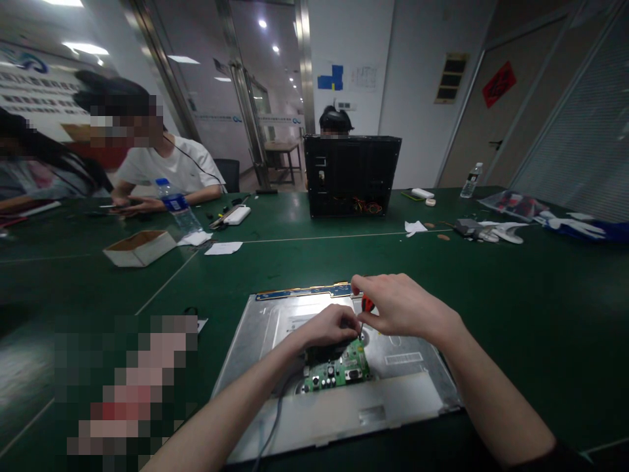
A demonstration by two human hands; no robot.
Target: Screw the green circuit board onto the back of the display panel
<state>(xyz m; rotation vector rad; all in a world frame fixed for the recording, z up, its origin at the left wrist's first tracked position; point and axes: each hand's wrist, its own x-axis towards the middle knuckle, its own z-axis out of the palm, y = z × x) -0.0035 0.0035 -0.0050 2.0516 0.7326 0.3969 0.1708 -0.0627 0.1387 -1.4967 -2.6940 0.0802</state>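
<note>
A flat silver metal panel (275, 334), likely the back of a display, lies on the table in front of me. On it sits a green circuit board (351, 364) with small components, partly covered by my hand and its shadow. My right hand (400, 305) grips a screwdriver (367, 304) with a red and black handle, its shaft pointing down at the upper right corner of the board. Close beside the shaft, my left hand (334, 326) has its fingers pinched together; what they hold is hidden. A narrow blue circuit strip (304, 293) runs along the panel's far edge.
A grey cable (276, 419) crosses the panel's near left part. On the green table (275, 265) stand an open white box (142, 249), a water bottle (177, 206) and a black computer case (351, 174). Gloves (498, 231) lie at right. Several people sit across and left.
</note>
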